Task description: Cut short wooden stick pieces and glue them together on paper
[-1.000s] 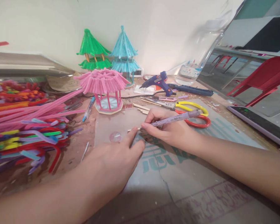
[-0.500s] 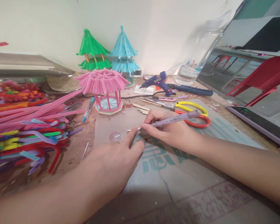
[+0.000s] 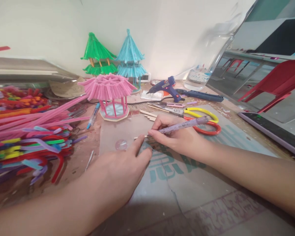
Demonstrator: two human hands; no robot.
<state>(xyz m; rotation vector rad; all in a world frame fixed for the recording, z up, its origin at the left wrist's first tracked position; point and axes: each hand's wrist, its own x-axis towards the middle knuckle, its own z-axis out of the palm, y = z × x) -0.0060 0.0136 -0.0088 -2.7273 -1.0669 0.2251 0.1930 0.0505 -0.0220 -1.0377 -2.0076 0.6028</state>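
A purple patterned pen (image 3: 184, 125) is gripped in my right hand (image 3: 177, 134), between thumb and forefinger. Its tip points left and down toward a thin wooden stick (image 3: 136, 138) on the plastic sheet. My left hand (image 3: 120, 167) holds this stick down, its index fingertip pressed on it and its thumb close by. The other fingers are curled under, out of sight. Just beyond my right hand lie several more wooden sticks (image 3: 147, 114) and scissors (image 3: 201, 119) with one yellow and one red handle. A pink pipe-cleaner pavilion (image 3: 108, 88) stands beyond my left hand.
Piled pipe cleaners (image 3: 27, 141) cover the left side. A blue glue gun (image 3: 166, 88), a dark blue cutter-like tool (image 3: 201, 95) and a clear plastic bottle (image 3: 199, 75) stand or lie at the back. Green (image 3: 95, 49) and blue pavilions (image 3: 129, 52) lean near the wall. A phone-like device (image 3: 272, 132) lies right.
Both hands keep practically the same place. The back end of the pen has shifted slightly to the left, and the view has moved a touch.
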